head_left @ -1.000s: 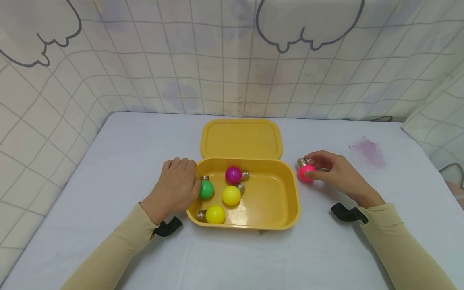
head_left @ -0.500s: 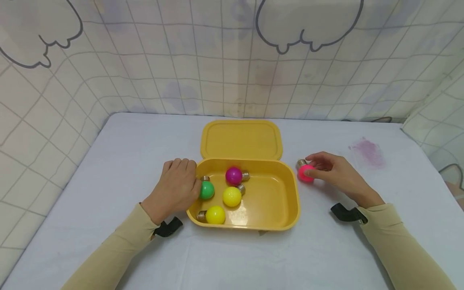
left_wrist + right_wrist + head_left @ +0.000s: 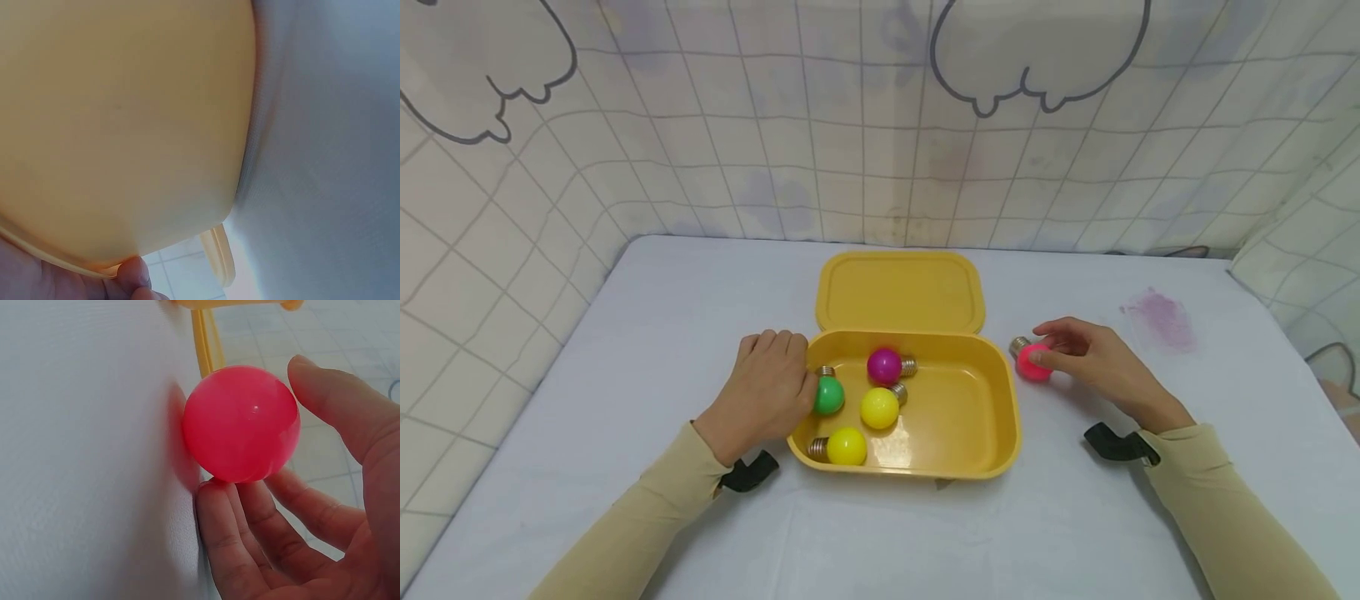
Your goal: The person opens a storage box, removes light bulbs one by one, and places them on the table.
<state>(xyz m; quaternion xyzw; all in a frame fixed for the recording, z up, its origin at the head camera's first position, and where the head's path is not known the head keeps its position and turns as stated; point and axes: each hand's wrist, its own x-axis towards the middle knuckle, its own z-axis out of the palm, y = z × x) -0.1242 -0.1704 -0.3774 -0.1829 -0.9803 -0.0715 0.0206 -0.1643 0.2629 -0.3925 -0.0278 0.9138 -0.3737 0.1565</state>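
Note:
My left hand (image 3: 769,387) grips the left rim of an open yellow plastic box (image 3: 977,400); its fingertips show at the rim in the left wrist view, beside the box wall (image 3: 125,125). Inside lie a green light bulb (image 3: 830,395) near that hand, a purple light bulb (image 3: 883,366) and two yellow light bulbs (image 3: 879,408). Right of the box, my right hand (image 3: 1093,358) holds a pink light bulb (image 3: 1034,363) between thumb and fingers, low at the white tabletop. Its metal screw base points to the back left. In the right wrist view the fingers (image 3: 225,531) touch the round pink globe.
The box's lid (image 3: 901,292) is folded back flat behind it. A white cloth (image 3: 700,283) covers the table, with a pinkish stain (image 3: 1161,318) at the back right. Grid-patterned curtains (image 3: 880,150) enclose the back and sides. Black bands (image 3: 1120,442) sit at both wrists.
The pink light bulb has turned in my right hand, its screw base swinging from pointing back toward the left. My left hand has stayed on the box rim.

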